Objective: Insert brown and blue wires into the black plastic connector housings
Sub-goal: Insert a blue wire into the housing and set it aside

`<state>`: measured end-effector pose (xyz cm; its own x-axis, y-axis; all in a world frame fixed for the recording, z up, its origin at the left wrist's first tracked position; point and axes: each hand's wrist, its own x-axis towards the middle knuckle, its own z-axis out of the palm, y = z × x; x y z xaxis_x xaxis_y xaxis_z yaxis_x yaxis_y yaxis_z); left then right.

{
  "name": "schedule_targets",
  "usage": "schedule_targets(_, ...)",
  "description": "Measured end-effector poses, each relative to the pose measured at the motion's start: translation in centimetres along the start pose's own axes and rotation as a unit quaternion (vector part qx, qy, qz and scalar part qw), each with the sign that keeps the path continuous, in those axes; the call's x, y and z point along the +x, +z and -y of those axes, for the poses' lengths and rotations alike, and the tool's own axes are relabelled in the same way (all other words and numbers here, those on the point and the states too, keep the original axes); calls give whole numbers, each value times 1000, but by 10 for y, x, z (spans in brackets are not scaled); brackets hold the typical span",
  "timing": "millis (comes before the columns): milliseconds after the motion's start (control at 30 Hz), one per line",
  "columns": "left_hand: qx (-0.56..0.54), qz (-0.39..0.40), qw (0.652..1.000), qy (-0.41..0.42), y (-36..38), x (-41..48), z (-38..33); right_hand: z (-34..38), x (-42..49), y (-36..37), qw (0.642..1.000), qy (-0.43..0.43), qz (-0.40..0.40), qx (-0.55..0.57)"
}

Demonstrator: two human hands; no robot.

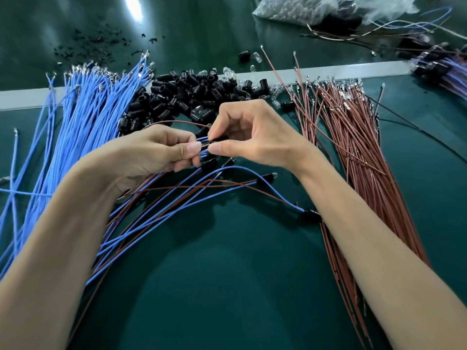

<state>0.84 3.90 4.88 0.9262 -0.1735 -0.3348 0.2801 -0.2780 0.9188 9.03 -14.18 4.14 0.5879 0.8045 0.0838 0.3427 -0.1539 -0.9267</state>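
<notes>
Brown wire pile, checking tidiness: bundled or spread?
Spread: the brown wire pile fans out loosely on the green table, no tie visible.

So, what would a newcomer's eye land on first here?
Two hands meet at centre: the left hand grips a small wire bunch while the right hand pinches its ends. A fan of blue wires spreads on the left, brown wires on the right, and a heap of black connector housings lies between them, beyond the hands.
</notes>
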Motion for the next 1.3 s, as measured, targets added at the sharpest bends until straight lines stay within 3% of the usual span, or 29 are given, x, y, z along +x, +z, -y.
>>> schedule_targets(400,58,-33,997,39,-7,3,-10,11,14,-7,999,15,-45,-25)
schedule_targets(600,67,-129,988,55,-16,7,-28,9,16,-9,983,-3,-112,148)
schedule_targets(800,108,-145,980,85,-14,8,-29,6,21,-4,969,-4,-181,170)
schedule_targets(1000,170,-158,966,112,-16,13,-28,6,21,-6,971,-12,-174,164)
schedule_targets(1300,168,-180,960,133,-18,13,-27,19,29,-12,980,-13,-158,120)
